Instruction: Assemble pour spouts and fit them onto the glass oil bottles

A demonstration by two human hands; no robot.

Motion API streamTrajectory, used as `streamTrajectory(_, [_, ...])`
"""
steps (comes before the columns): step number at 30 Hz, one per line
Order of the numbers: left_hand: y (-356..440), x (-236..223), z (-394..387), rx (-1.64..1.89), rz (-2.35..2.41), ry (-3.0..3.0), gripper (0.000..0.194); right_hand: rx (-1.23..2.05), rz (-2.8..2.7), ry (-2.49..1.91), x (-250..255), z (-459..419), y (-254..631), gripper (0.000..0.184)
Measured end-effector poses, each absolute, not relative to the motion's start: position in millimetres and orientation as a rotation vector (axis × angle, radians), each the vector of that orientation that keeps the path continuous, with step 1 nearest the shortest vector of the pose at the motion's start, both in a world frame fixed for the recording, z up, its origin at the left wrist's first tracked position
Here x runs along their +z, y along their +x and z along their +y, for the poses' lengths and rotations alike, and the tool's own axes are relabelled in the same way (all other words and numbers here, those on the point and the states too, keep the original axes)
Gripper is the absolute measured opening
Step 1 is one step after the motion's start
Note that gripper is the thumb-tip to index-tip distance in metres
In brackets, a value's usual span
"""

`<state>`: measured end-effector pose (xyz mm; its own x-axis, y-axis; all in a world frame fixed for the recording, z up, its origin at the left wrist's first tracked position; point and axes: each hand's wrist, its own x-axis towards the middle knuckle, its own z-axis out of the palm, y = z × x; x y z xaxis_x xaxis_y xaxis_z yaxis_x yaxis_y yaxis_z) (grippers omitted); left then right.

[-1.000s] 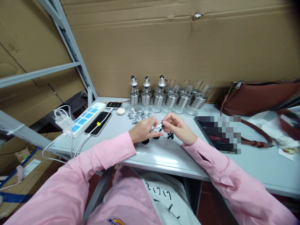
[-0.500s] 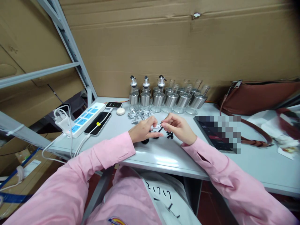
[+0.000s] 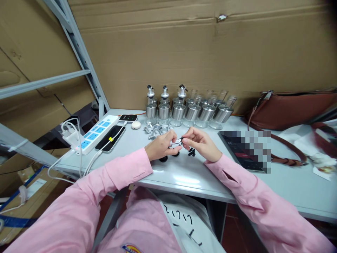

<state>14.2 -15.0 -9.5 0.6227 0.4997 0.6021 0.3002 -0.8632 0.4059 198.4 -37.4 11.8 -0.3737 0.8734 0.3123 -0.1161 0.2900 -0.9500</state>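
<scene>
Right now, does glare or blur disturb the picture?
All in the head view: glare whitens the tabletop near its front edge; mosaic hides part of the dark device; the far right looks smeared; the held silver piece lacks fine detail.

White glare streaks the tabletop [image 3: 200, 175] near its front, and the top right corner darkens.

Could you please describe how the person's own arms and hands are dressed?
The left hand and right hand are ungloved, with no watch or bracelet visible. The left sleeve and right sleeve are long, pink and creased, reaching about to the wrists. A narrow slit shows near the right sleeve's cuff. I see no marking on either sleeve.
</scene>
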Motion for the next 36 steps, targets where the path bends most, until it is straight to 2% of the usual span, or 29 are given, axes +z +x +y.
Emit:
streamTrajectory(17, [16.9,-8.1,-20.0,1.114,0.559,2.623,0.013,1.307,-1.569,-0.746,12.1,-37.4,197.4,0.031])
streamTrajectory(26, [13.4,-9.6,-16.0,1.058,0.58,2.552,0.036,1.321,-1.559,-0.727,12.0,-36.8,196.8,0.03])
streamTrajectory(36, [15.1,-10.7,-15.4,1.068,0.708,2.444,0.042,1.216,-1.558,-0.79,12.9,-38.2,194.9,0.03])
